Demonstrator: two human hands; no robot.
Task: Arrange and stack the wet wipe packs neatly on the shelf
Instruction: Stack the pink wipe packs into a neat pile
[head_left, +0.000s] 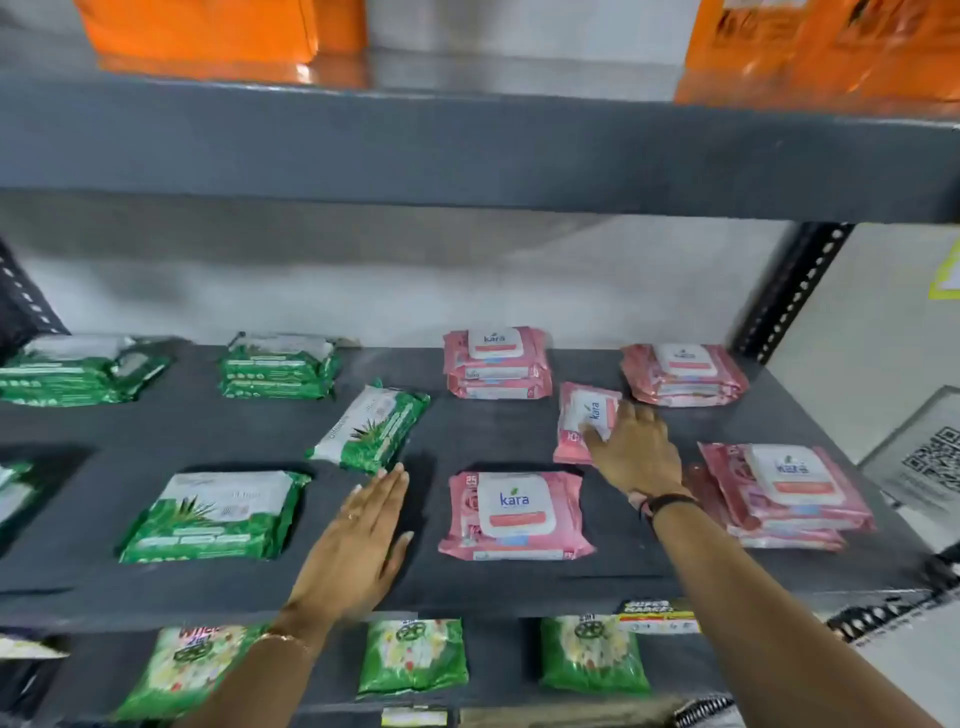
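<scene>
On the dark shelf (519, 426), a loose green pack (370, 427) is lying mid-depth, its long axis running diagonally from the front left toward the back right. The left hand (358, 540) is hovering flat and open, fingertips just beside it. Further right, the right hand (635, 451) is pressing spread fingers on a pink pack (584, 415), its long axis pointing front-to-back.

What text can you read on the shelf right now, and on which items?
"kara": front pink wet wipe pack.
"kara": rear pink stack.
"kara", sideways: loose pink pack under the right hand.
"kara", blurred: right pink stack.
Green aloe packs, QR sign, shelf-edge tag: print unreadable.
</scene>
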